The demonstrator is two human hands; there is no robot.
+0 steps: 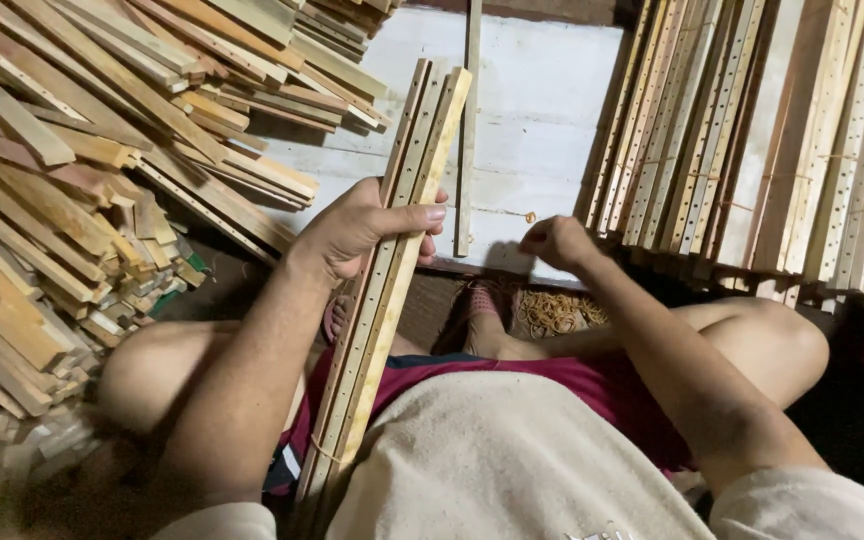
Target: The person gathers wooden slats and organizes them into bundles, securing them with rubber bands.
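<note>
- Centrally, your left hand (pixel 357 228) grips a bundle of perforated wooden slats (pixel 392 270); the fingers are wrapped around the back and the thumb is pressed across the front face.
- The bundle's long axis runs steeply: its lower end lies near your lap by the red shorts (pixel 592 385), and its upper end points up and slightly right toward the white boards (pixel 542 100) of the floor ahead.
- A thin rubber band (pixel 324 452) circles the bundle near its lower end; rows of small holes run along the slat faces.
- Your right hand (pixel 555 242) is held apart from the bundle, fingers curled closed; a small rubber band (pixel 529 216) hangs just at its fingertips, though whether it is pinched cannot be told.
- Between your legs, beside your foot (pixel 487 315), a heap of loose rubber bands (pixel 557 312) lies on the floor; any container around it cannot be made out.
- At left, a pile of plain wooden strips (pixel 72 180) lies stacked in disorder.
- At right, tied bundles of perforated slats (pixel 752 140) lean upright side by side, with one single slat (pixel 469 130) standing apart from them.
</note>
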